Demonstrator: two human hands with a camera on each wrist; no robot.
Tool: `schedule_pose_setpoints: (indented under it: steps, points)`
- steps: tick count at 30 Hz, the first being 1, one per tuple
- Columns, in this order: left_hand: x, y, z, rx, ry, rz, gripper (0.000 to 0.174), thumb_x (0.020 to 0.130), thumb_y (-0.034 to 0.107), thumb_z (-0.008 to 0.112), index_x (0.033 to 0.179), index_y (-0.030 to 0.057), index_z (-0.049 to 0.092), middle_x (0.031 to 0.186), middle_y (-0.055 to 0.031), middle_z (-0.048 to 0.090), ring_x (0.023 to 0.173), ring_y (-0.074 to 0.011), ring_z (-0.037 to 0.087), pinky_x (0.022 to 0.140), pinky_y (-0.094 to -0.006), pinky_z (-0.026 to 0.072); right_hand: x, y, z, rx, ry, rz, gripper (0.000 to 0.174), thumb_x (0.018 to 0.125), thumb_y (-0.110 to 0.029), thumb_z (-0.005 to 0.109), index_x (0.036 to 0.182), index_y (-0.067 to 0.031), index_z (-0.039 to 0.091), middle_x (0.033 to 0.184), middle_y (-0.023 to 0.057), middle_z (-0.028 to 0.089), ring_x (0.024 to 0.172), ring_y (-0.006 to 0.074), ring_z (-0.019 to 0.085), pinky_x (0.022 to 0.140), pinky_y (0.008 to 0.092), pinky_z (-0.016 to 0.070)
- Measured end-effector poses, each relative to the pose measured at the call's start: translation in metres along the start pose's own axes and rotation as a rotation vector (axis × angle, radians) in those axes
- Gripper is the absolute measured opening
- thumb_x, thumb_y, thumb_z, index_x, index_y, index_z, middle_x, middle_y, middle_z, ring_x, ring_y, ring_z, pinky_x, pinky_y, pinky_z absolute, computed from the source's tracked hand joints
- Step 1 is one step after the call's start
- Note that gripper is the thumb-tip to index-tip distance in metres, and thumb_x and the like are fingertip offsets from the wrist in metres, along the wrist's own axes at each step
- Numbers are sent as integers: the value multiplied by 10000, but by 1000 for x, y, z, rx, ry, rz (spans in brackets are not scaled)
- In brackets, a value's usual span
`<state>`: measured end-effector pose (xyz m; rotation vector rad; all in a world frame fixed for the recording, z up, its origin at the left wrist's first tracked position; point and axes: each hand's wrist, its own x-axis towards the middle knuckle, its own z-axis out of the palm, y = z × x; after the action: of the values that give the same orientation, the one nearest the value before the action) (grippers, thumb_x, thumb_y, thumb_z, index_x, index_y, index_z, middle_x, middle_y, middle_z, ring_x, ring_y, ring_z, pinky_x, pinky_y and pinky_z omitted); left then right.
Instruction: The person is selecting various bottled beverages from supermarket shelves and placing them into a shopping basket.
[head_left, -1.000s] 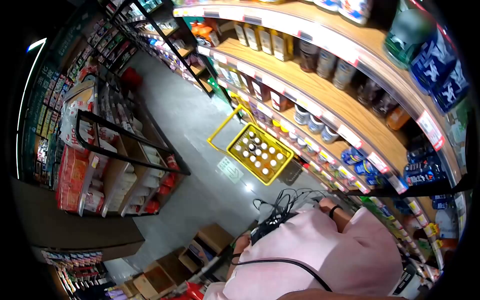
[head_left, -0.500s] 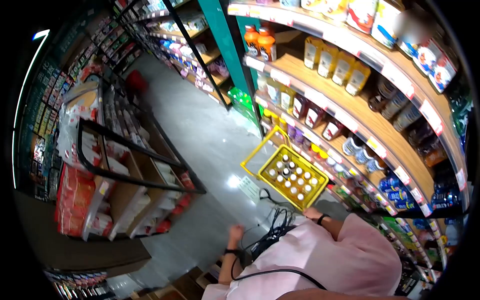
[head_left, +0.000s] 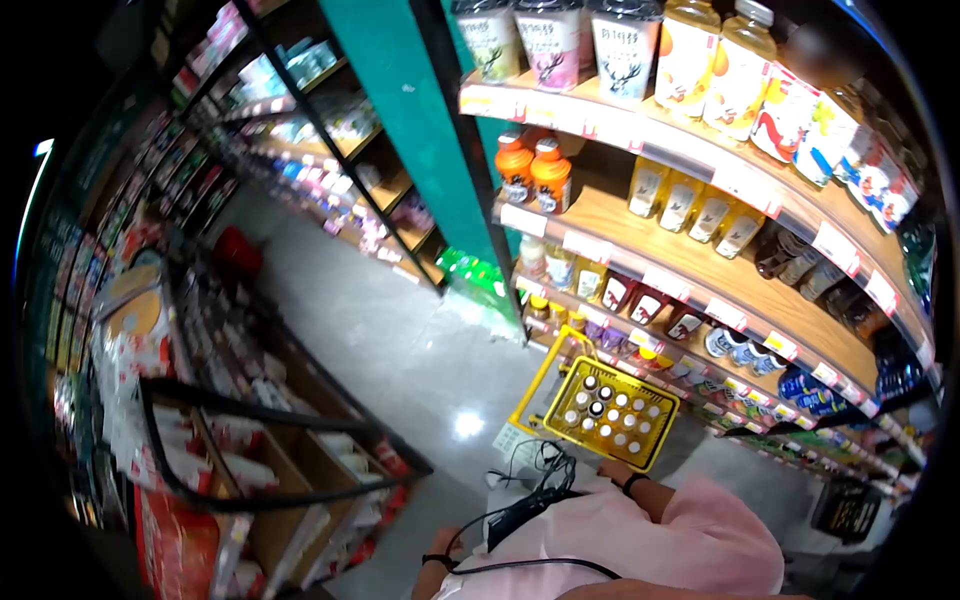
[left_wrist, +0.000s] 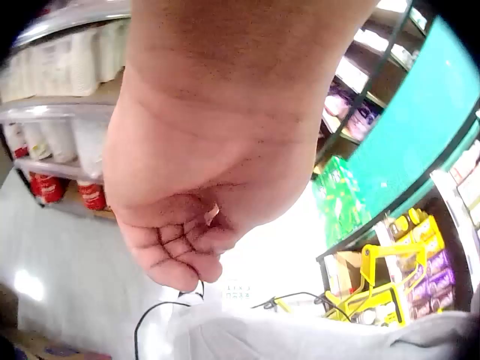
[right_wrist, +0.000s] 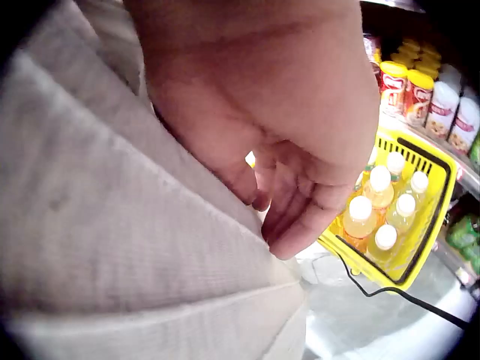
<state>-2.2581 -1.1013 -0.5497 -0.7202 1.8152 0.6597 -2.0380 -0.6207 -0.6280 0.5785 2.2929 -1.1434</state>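
Observation:
My left hand (left_wrist: 187, 202) hangs beside my body with its fingers loosely curled toward the palm and nothing held. On the other side, my right hand (right_wrist: 292, 157) is relaxed too, its bent fingers close against the pale trouser cloth (right_wrist: 150, 225); it grips nothing. Ahead of my right hand, a yellow shopping basket (head_left: 594, 449) stands on the floor by the shelves, its yellow handle (head_left: 541, 385) raised at the far side. Several bottles (right_wrist: 360, 217) with white caps and yellow-orange drink fill it, a few with dark caps.
Drink shelves (head_left: 590, 225) curve along the right, holding orange-capped bottles (head_left: 550, 180) and cups (head_left: 625, 45). A display rack with a black rail (head_left: 290, 495) stands at left. Grey floor (head_left: 400, 330) runs between them. Black cables (head_left: 548, 475) hang at my waist.
The view has turned and moved closer to the shelves, and the basket now appears lower and further right. My left hand has swung back toward my body; the right stays near my side.

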Motion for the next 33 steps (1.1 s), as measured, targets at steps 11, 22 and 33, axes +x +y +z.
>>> schedule_pose_setpoints:
  steps: [11, 22, 33]
  points:
    - [149, 286, -64, 1200, -341, 1115, 143, 849, 122, 594, 965, 53, 642, 716, -178, 621, 693, -397, 620, 650, -495, 501, 15, -50, 148, -260, 330, -22, 203, 840, -196, 591, 996, -108, 688, 1040, 153, 670, 970, 375, 629, 847, 433, 524]
    - [139, 352, -43, 1728, -394, 1248, 135, 902, 98, 574, 994, 46, 658, 719, -94, 682, 610, -228, 673, 538, -364, 533, -45, -74, 225, -78, 327, 237, 296, 745, -135, 674, 1037, -116, 716, 1079, 147, 682, 1056, 341, 629, 919, 425, 501]
    - [56, 219, 89, 1193, -392, 831, 321, 888, 331, 584, 884, 27, 689, 630, -129, 658, 503, -244, 620, 486, -389, 483, -97, -17, 196, 455, 521, 477, 340, 837, -308, 565, 937, -25, 726, 1028, 223, 694, 1001, 401, 645, 871, 466, 513]
